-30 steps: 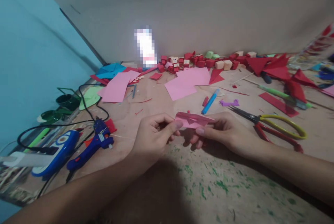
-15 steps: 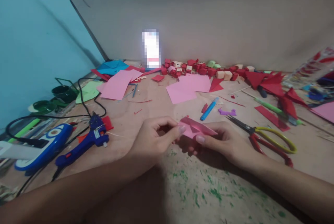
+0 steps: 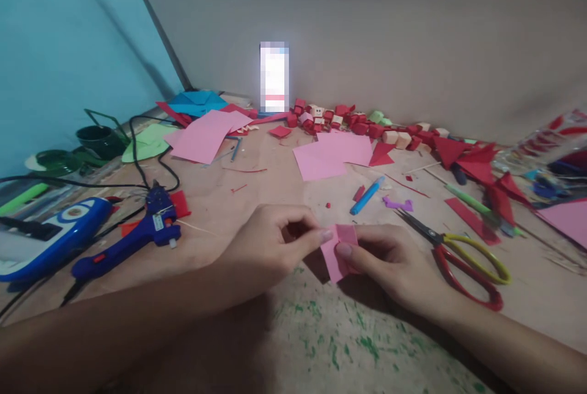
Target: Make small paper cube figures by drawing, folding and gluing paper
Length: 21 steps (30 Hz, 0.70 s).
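Between my two hands is a small folded piece of pink paper (image 3: 338, 268), held just above the table with its long side running toward me. My left hand (image 3: 270, 244) pinches its upper left edge between thumb and fingertips. From the other side my right hand (image 3: 389, 256) grips it, thumb pressed flat on the front face and fingers behind, where they are partly hidden. To the right of that hand lie scissors (image 3: 443, 240) with one yellow and one red handle. A blue pen (image 3: 367, 195) rests beyond the paper.
On the left are a blue glue gun (image 3: 137, 232) and a blue-and-white power strip (image 3: 55, 238) with black cables. Pink sheets (image 3: 321, 158) lie farther back, before a row of small red and cream paper cubes (image 3: 348, 118). A lit phone (image 3: 274, 79) leans on the back wall.
The pink paper has turned from lying crosswise to standing lengthwise in my fingers. Both hands keep their pinch. The view has shifted slightly.
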Motion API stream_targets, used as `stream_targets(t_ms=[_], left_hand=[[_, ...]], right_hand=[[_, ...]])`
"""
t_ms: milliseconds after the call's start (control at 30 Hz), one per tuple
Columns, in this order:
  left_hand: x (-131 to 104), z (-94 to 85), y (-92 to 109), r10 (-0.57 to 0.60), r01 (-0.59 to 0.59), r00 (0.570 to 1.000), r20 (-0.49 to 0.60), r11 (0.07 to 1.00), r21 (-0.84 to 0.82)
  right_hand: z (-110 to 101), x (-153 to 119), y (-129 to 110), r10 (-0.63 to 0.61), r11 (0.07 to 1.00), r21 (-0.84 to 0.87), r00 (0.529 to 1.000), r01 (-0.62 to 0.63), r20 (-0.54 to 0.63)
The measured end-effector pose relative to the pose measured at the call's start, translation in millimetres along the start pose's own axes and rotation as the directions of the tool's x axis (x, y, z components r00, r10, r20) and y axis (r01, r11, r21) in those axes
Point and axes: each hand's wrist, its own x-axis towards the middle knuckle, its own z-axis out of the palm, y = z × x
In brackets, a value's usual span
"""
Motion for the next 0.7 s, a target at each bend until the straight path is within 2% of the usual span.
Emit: stream_targets(t_ms=[133,200,267,300,367,400,467,600,700], left_hand=[[-0.2,-0.5,2.1,0.069,-0.058,0.984,-0.165,0.996,0.071],[-1.8,0.3,1.9,0.187,-0.150,0.965,-0.187,0.969,0.194],[-4.4,1.9,0.2,0.374,-0.316,0.921,-0.107,0.881,0.351],[-5.6,2.9,-1.1,0.463,-0.403,0.885,-0.049,0.815,0.416],[-7.2,4.5,-4.1,0.558,-0.504,0.829,0.044,0.710,0.491],[-7.3,4.9,-5.5,0.559,-0.511,0.827,0.066,0.697,0.504],[-6.0,5.1,-7.2,0.497,-0.461,0.865,0.068,0.735,0.496],[-1.8,4.8,-6.8,0.315,-0.286,0.949,0.000,0.861,0.421],[-2.0,6.0,-5.5,0.159,-0.131,0.986,-0.048,0.923,0.363]], right_hand=[[-0.9,1.6,6.6,-0.002,0.996,0.085,1.000,0.005,-0.024],[-0.6,2.5,8.9,0.012,0.994,0.109,0.997,-0.004,-0.070],[0.2,3.3,8.7,0.022,0.992,0.124,0.994,-0.009,-0.104],[0.6,3.6,7.6,0.023,0.991,0.134,0.993,-0.007,-0.118],[1.1,3.9,4.7,0.021,0.988,0.151,0.992,-0.001,-0.128],[1.1,4.0,3.4,0.021,0.987,0.161,0.992,0.000,-0.127],[0.7,4.0,2.2,0.026,0.982,0.187,0.994,-0.006,-0.106],[-0.1,3.9,6.9,0.014,0.978,0.210,0.998,-0.003,-0.053],[-0.2,4.0,10.8,-0.016,0.986,0.167,0.999,0.021,-0.035]])
